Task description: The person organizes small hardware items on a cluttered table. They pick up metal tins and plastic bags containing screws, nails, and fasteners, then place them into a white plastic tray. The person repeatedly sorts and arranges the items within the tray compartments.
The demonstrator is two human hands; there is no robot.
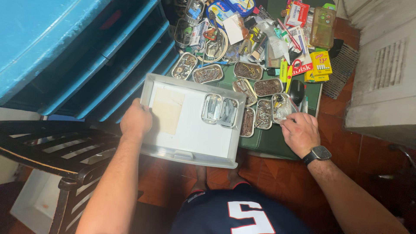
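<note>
— Progress so far? Looking early: only two small metal tins [220, 110] sitting side by side in the grey plastic drawer [190, 151], holding what look like pale metal pieces. Beside them, lying flat on the drawer floor, a cream sheet of paper [167, 110].

— And outside the drawer?

— Still waiting on the green mat [271, 141]: about ten more open tins, among them a tin of brown nails [248, 122], a tin of screws [263, 114] and a tin of washers [184, 66]. Behind them, crowding the mat, a yellow box [321, 63], red-handled scissors [294, 67] and a black mouse [297, 91].

— Hands?

— Left hand [136, 119] gripping the drawer's left rim, holding it level in front of the blue drawer cabinet [82, 56]. Right hand [300, 132] curled, fingertips pinching the edge of the tin with clear plastic [281, 107], just right of the drawer.
</note>
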